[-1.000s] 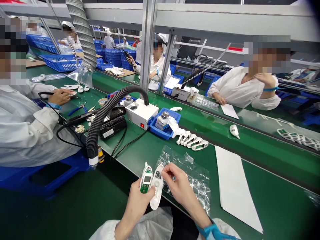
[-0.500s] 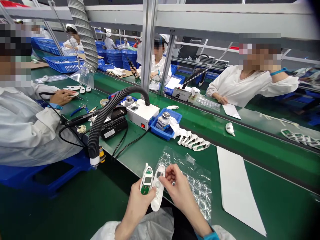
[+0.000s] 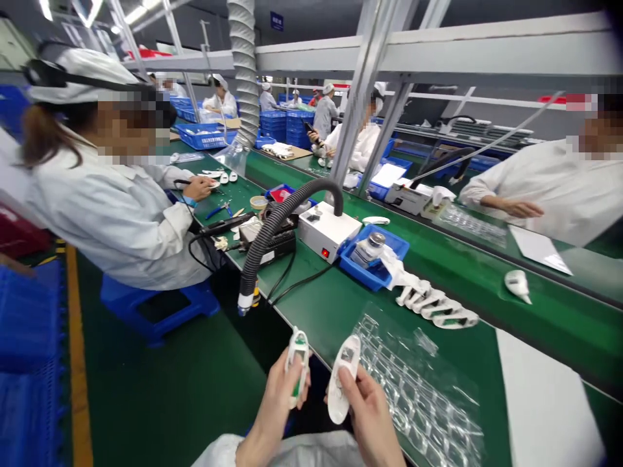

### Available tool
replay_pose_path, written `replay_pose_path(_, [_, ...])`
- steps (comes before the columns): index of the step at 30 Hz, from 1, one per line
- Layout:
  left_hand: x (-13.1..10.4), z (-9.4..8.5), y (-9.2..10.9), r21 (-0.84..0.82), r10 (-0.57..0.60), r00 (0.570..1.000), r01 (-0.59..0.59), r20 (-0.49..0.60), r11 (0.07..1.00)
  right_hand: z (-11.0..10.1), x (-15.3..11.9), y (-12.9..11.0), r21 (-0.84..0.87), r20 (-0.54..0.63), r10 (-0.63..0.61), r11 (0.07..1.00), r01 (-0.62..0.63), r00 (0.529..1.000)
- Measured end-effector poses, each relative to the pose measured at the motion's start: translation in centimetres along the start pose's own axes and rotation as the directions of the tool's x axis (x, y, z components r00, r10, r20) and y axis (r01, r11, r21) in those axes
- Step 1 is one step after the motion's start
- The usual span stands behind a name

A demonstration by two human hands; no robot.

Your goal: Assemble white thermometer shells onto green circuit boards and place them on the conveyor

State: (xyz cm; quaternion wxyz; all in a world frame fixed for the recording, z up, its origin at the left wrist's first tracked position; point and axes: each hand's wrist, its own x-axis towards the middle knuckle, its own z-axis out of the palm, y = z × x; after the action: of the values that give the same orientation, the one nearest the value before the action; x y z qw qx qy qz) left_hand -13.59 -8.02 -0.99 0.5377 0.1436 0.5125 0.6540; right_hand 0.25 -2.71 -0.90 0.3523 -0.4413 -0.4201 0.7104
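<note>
My left hand (image 3: 278, 394) is closed around a white device half (image 3: 298, 366) with a green circuit board inside, its thumb over the front. My right hand (image 3: 367, 402) grips a white oval cover (image 3: 344, 379) with a square window near its top, thumb on its face. The two pieces are apart, side by side above the table's front edge. Right of the cover lies a clear plastic blister sheet (image 3: 418, 395). Behind it, several white housings (image 3: 433, 303) lie in a row.
A white box (image 3: 328, 230) with a black hose (image 3: 272, 233) stands beyond my hands, beside a blue tray (image 3: 372, 275) holding a bottle. White sheets (image 3: 545, 395) lie at the right. A co-worker (image 3: 121, 194) sits at the left; others are across the line.
The cover has moved away from the circuit-board half and is now in my right hand; my left hand has let go of it. The view has turned left.
</note>
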Motion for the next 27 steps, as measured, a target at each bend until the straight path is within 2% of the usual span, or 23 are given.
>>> replay_pose_path(1, [0.7, -1.4, 0.2, -0.133, -0.030, 0.995, 0.017, -0.094, 0.991, 0.1, -0.1, 0.1, 0.023, 0.014, 0.016, 1.000, -0.016, 1.000])
replay_pose_path(3, [2.6, -4.4, 0.9, -0.234, -0.028, 0.973, -0.026, -0.227, 0.972, 0.3, -0.1, 0.4, 0.064, 0.056, 0.024, 0.998, -0.028, 0.998])
replay_pose_path(5, [4.2, -6.8, 1.4, -0.269, -0.005, 0.957, -0.076, -0.290, 0.960, 1.0, 0.3, 0.9, 0.082, 0.101, 0.052, 0.995, -0.060, 0.994])
replay_pose_path(7, [5.2, -8.4, 1.6, -0.290, -0.005, 0.952, -0.088, -0.306, 0.953, 2.6, 1.2, 1.9, 0.095, 0.132, 0.107, 0.988, -0.120, 0.985])
replay_pose_path(9, [5.2, -9.3, 1.5, -0.298, -0.021, 0.949, -0.078, -0.314, 0.951, 5.4, 2.9, 3.0, 0.102, 0.166, 0.157, 0.979, -0.176, 0.974])
replay_pose_path(13, [3.8, -10.8, 1.8, -0.291, -0.018, 0.913, -0.111, -0.408, 0.950, 13.3, 6.7, 5.5, 0.107, 0.275, 0.245, 0.953, -0.283, 0.930])
replay_pose_path(16, [3.0, -11.8, 2.6, -0.279, 0.001, 0.881, -0.151, -0.474, 0.948, 17.6, 7.7, 6.9, 0.099, 0.348, 0.278, 0.939, -0.330, 0.895])
replay_pose_path(17, [2.9, -11.8, 2.8, -0.276, 0.002, 0.877, -0.154, -0.481, 0.949, 18.1, 7.7, 7.2, 0.101, 0.358, 0.281, 0.936, -0.336, 0.890])
replay_pose_path(19, [3.1, -11.3, 2.8, -0.272, -0.005, 0.882, -0.140, -0.471, 0.952, 17.8, 7.3, 7.4, 0.109, 0.357, 0.279, 0.935, -0.337, 0.892])
replay_pose_path(24, [4.0, -8.9, 1.6, -0.263, -0.041, 0.911, -0.075, -0.410, 0.962, 14.3, 6.8, 6.7, 0.138, 0.274, 0.259, 0.943, -0.304, 0.926])
replay_pose_path(27, [4.2, -9.2, 1.7, -0.258, -0.033, 0.905, -0.085, -0.424, 0.963, 14.8, 7.0, 6.5, 0.149, 0.277, 0.254, 0.942, -0.302, 0.927])
